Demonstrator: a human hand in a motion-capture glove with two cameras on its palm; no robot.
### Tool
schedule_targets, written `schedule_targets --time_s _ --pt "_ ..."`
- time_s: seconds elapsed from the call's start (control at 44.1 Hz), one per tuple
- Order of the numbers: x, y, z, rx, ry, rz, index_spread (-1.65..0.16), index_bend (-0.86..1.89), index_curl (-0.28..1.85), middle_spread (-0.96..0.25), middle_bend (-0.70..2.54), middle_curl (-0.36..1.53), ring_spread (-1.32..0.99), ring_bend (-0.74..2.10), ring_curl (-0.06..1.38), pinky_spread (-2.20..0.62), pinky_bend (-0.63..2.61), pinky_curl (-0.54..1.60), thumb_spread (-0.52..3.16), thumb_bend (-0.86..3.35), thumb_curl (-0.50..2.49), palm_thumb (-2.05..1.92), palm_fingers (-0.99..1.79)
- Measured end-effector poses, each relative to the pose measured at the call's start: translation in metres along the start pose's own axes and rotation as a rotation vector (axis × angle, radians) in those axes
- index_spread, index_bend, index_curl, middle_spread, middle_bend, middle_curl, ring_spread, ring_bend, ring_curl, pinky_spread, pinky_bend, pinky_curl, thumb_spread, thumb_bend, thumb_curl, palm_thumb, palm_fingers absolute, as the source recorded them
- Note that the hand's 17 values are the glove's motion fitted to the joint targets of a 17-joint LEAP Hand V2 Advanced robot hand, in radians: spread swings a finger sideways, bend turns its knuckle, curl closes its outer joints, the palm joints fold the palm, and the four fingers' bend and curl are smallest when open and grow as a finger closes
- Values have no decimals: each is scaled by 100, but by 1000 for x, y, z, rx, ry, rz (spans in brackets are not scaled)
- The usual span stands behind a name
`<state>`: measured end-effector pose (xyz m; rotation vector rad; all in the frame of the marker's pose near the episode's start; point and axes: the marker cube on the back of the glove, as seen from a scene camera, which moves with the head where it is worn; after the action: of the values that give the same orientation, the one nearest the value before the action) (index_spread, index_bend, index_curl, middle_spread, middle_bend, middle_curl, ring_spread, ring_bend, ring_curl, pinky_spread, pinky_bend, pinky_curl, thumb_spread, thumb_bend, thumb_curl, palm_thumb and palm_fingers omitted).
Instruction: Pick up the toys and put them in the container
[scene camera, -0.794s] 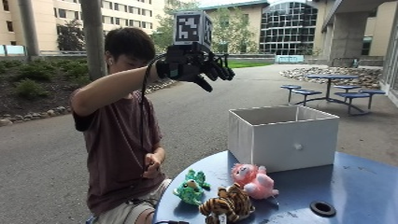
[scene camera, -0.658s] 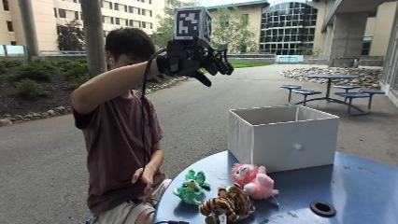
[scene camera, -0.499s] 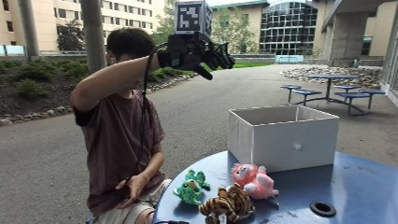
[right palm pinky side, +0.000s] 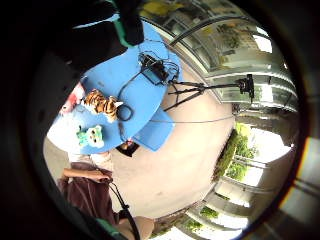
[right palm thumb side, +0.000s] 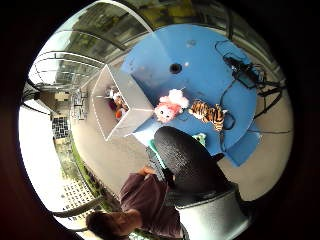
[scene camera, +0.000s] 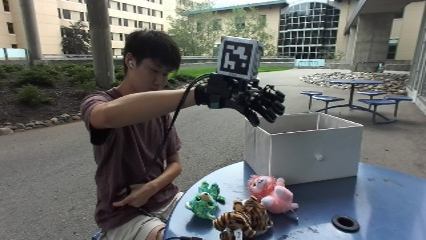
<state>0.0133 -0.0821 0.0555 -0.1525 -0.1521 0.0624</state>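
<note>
Right hand: the gloved right hand (scene camera: 256, 100) is raised in the air at about head height, beside the near top corner of the container — fingers hang loosely curled, holding nothing, touching nothing.
Toys relative to the hand: all three loose toys lie on the table well below the hand, apart from it.
Container: one white box, the container (scene camera: 303, 147), open at the top, stands on the blue table (scene camera: 373, 200), behind the toys.
Toy count on the table: three — a pink plush (scene camera: 269, 192), a tiger plush (scene camera: 243, 220) and a green frog plush (scene camera: 205, 201).
Layout: the pink plush lies just in front of the container wall; the tiger plush is at the table's near edge, touching or nearly touching the pink one; the green frog plush is beside them, on the person's side.
Other hand: the bare left hand (scene camera: 136, 195) rests at the person's lap.
Thumb-side palm view only: looks down into the container (right palm thumb side: 122, 102), where some toys already lie — small and colourful, their number cannot be told; one gloved fingertip (right palm thumb side: 182, 155) fills the foreground.
Little-finger-side palm view only: a tripod (right palm pinky side: 210, 90) on the ground beyond the table, and black cables (right palm pinky side: 150, 70) on the tabletop.
Outside view only: the hole (scene camera: 345, 223) in the tabletop seen close.
</note>
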Motion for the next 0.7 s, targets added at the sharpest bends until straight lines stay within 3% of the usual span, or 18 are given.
schedule_targets --time_s 0.227,0.476,0.567,0.612,0.703 --pt "9 -50 139 -193 41 -41 -14 1 8 8 19 27 0 62 22 1 108 38 121 -3 22 -3 -21" --pt "13 -60 271 -379 52 -130 -12 1 7 11 20 30 1 63 23 1 103 37 118 1 27 5 -24" --pt "16 -61 300 -354 -8 -151 -10 -2 5 8 31 34 -6 82 29 -3 98 35 125 10 31 22 -4" --pt "18 -61 307 -324 -43 -149 -9 0 3 6 43 38 -12 93 30 -11 101 35 130 18 33 35 21" --pt "20 -61 315 -276 -82 -140 -8 5 4 3 47 40 -16 99 33 -19 109 36 135 24 36 47 26"
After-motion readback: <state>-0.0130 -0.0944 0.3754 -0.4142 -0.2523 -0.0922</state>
